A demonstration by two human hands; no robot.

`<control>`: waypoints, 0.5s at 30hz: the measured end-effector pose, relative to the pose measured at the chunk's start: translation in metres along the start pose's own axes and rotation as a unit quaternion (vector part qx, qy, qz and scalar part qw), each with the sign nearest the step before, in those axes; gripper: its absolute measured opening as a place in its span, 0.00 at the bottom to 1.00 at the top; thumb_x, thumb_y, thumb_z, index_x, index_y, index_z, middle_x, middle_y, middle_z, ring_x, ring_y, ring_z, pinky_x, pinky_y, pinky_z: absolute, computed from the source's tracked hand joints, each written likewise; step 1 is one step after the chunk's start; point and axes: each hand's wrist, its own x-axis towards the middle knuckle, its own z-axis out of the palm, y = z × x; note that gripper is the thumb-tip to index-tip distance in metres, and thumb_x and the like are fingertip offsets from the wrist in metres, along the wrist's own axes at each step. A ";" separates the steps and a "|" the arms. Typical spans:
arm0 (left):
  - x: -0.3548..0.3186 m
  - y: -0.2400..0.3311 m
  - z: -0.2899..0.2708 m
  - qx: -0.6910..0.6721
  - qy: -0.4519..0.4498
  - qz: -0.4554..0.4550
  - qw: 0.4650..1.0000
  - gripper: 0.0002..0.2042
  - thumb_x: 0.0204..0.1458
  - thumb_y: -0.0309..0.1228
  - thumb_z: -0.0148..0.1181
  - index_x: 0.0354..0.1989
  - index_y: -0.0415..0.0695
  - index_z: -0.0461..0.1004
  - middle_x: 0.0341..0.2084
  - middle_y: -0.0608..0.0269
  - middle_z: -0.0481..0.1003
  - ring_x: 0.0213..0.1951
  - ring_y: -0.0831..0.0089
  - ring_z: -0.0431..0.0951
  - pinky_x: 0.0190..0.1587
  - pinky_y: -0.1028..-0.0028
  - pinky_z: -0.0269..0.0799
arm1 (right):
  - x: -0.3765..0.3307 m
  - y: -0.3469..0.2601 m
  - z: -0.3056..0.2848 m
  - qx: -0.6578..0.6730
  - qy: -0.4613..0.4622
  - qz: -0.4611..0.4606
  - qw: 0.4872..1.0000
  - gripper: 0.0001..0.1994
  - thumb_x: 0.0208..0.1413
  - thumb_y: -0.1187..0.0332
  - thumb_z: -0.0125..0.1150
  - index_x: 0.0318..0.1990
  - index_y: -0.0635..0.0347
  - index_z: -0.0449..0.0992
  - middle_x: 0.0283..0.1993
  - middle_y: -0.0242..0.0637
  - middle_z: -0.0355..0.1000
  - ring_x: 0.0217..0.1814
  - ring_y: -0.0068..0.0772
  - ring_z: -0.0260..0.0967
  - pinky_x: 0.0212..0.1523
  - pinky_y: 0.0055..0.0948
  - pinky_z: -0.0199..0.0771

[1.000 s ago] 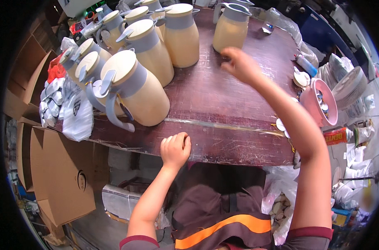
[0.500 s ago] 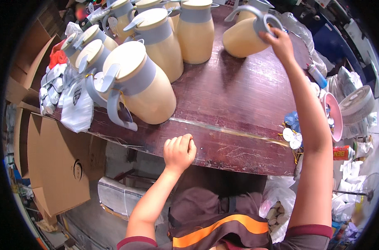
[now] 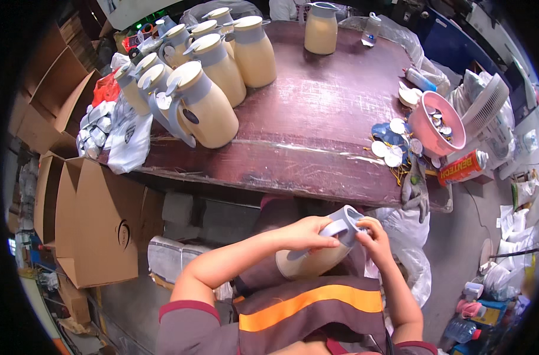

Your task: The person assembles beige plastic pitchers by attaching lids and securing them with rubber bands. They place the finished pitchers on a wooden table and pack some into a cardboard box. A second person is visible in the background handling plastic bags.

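Note:
A cream vacuum jug [image 3: 308,266] with a grey collar and handle rests tilted over my lap, in front of the table edge. My left hand [image 3: 311,232] is closed round its grey upper part by the handle. At the other side of the rim, the bent fingers of my right hand [image 3: 374,238] grip the collar; whether they also pinch something small is hidden. No cream lid shows on this jug's grey top. Another cream jug [image 3: 321,32] stands upright at the table's far edge. Several lidded jugs [image 3: 207,112] are grouped on the left.
On the table's right are a pink bowl [image 3: 420,127] with small parts, round white tags [image 3: 393,156], a spray can [image 3: 420,79], a red can [image 3: 460,167] and a grey glove [image 3: 415,190]. A fan [image 3: 487,103] stands beyond. An open cardboard box [image 3: 97,225] sits at lower left.
The jug in my right hand has come from the table's far right down to my lap. My left hand has left the table edge and taken hold too. The view has shifted.

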 end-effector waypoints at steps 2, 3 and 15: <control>0.000 -0.003 0.010 0.053 0.105 0.027 0.993 0.13 0.50 0.40 0.64 0.32 0.42 0.74 0.22 0.71 0.70 0.23 0.83 0.68 0.25 0.79 0.64 | -0.043 0.053 -0.026 0.207 0.126 0.133 0.961 0.14 0.58 0.66 0.56 0.49 0.59 0.72 0.44 0.29 0.70 0.34 0.18 0.69 0.33 0.17 0.68; -0.002 0.003 0.008 -0.003 0.110 -0.046 0.993 0.14 0.50 0.42 0.64 0.31 0.44 0.73 0.19 0.73 0.68 0.20 0.85 0.66 0.21 0.80 0.60 | -0.069 0.087 -0.041 0.192 0.215 0.186 0.939 0.11 0.59 0.66 0.55 0.46 0.61 0.74 0.40 0.31 0.72 0.32 0.19 0.71 0.33 0.17 0.70; 0.014 0.006 0.032 -0.110 0.201 -0.029 0.973 0.13 0.52 0.39 0.63 0.27 0.45 0.68 0.13 0.74 0.61 0.14 0.86 0.59 0.17 0.82 0.53 | -0.280 0.291 -0.011 -0.362 0.096 0.557 0.741 0.27 0.44 0.51 0.63 0.50 0.57 0.73 0.61 0.58 0.57 0.60 0.59 0.61 0.56 0.48 0.66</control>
